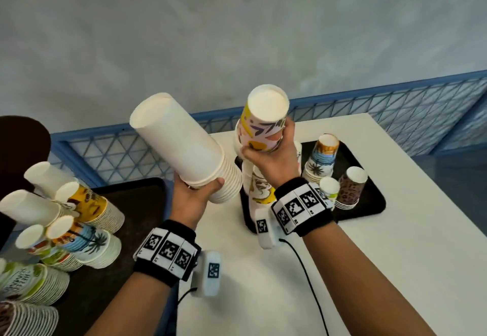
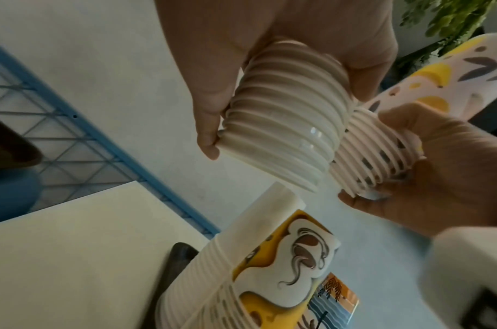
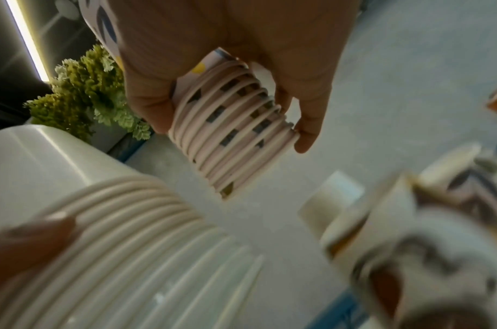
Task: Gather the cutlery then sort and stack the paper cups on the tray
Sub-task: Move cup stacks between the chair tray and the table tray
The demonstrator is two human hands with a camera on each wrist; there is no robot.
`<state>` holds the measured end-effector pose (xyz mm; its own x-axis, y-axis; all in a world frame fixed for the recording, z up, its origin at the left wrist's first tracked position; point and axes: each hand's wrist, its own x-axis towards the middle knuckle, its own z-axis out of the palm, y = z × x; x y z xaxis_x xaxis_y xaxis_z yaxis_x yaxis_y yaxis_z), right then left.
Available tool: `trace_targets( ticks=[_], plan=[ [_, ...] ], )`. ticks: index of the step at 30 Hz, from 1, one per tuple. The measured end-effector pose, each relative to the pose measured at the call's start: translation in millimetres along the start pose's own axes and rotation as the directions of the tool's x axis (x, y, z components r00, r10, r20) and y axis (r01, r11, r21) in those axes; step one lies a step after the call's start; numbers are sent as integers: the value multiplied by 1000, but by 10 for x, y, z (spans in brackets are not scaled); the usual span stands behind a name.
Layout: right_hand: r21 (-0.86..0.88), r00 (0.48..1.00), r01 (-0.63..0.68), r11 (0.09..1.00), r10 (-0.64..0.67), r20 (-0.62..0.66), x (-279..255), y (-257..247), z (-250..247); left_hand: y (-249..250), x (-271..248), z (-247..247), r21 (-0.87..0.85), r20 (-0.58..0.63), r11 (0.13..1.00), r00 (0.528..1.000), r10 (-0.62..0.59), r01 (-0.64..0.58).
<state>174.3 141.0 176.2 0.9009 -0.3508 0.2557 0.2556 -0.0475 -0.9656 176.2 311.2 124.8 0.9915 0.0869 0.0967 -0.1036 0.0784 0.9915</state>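
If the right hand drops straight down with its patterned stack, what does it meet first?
Probably the tall yellow-and-brown printed cup stack on the black tray directly under the right hand; depth is unclear.

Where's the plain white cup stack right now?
In the head view, the plain white cup stack is held aloft by the left hand, tilted, left of the right hand's patterned stack.

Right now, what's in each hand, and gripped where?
Left hand grips a plain white cup stack at its rim end. Right hand grips a patterned cup stack around its rims.
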Motion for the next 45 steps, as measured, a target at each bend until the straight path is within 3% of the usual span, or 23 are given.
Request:
trace_targets(
  ticks=[5, 10, 14, 18, 21, 23, 26, 31, 35, 36, 42, 45],
  plan=[
    [-39, 998, 33, 999, -34, -48, 357, -60, -663, 260, 186, 488, 48, -39, 999, 999, 0, 2],
    [-76, 998, -17, 997, 13, -54, 708, 103, -980, 440, 522, 897, 115, -57, 992, 997, 52, -45],
    [-154, 993, -115, 981, 112, -30, 899, 359, -1027, 409, 805, 1112, 162, -3, 986, 999, 37, -36],
    [-320, 955, -244, 915, 284, 84, 963, 734, -988, 208, 991, 1202, 276, 75, 961, 996, -55, 32],
    [-519, 889, -304, 799, 433, 147, 888, 1080, -945, 0, 1048, 1187, 402, 166, 907, 963, -210, 129],
    [-560, 867, -346, 753, 485, 115, 828, 1246, -941, -145, 1036, 1145, 486, 236, 859, 922, -306, 160],
    [-544, 871, -370, 753, 485, 77, 821, 1341, -963, -298, 977, 1106, 537, 274, 819, 876, -398, 204],
    [-569, 865, -362, 738, 494, 91, 854, 1319, -972, -355, 968, 1073, 496, 325, 829, 830, -454, 259],
    [-530, 908, -347, 774, 419, 18, 735, 1185, -1009, -200, 791, 987, 480, 287, 751, 728, -623, 453],
    [-533, 923, -322, 783, 384, 5, 690, 1131, -1034, -164, 757, 971, 468, 255, 734, 720, -645, 492],
    [-499, 999, 3, 867, 16, 35, 209, 669, -1169, -11, 350, 759, 270, -70, 789, 829, -555, 552],
    [-437, 981, 175, 882, -121, 150, -85, 422, -1087, 35, 39, 640, 247, -80, 803, 837, -541, 542]
  ],
)
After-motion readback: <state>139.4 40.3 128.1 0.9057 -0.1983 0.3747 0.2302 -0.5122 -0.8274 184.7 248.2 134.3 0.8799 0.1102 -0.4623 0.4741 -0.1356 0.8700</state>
